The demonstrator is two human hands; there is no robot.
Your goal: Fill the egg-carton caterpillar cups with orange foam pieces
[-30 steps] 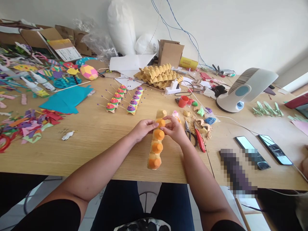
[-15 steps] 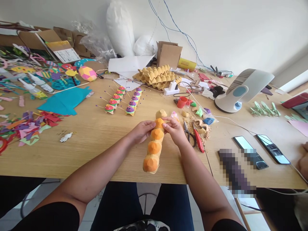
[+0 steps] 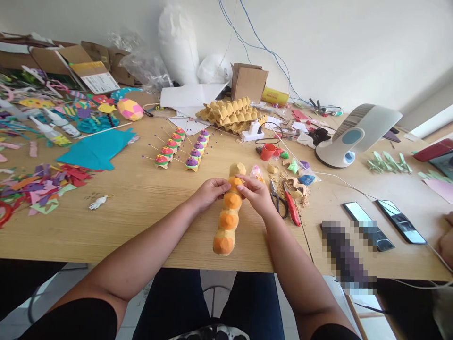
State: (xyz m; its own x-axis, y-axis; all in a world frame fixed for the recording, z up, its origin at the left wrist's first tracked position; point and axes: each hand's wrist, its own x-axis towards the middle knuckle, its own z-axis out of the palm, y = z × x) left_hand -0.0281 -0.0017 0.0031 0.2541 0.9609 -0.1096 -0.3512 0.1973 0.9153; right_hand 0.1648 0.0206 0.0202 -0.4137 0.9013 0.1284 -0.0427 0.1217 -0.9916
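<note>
A long wooden table (image 3: 141, 222) fills the view, seen from above by the seated person working at it. A white desk fan (image 3: 354, 134) lies tilted at the right, and a teal paper sheet (image 3: 95, 148) lies flat at the left among coloured scraps. A stack of egg cartons (image 3: 230, 113) sits at the back, near two finished rows of painted carton figures (image 3: 180, 146).

In the middle, near the front edge, an egg-carton strip (image 3: 226, 226) lies lengthwise, pointing away from the person. Its four nearest bumps carry orange tops, possibly modelling clay; the farthest bump is bare.

The left hand (image 3: 208, 192) and the right hand (image 3: 256, 193) meet from either side at the farthest orange cap (image 3: 234, 183). Fingertips of both hands pinch it, the other fingers curled in, which braces the strip while the cap is pressed. Scissors (image 3: 278, 198) and a red cutter (image 3: 293, 208) lie just beside the right hand, within reach.

Compared with half a second ago, the strip's near end has swung slightly back toward straight; both hands stay on the same cap.
</note>
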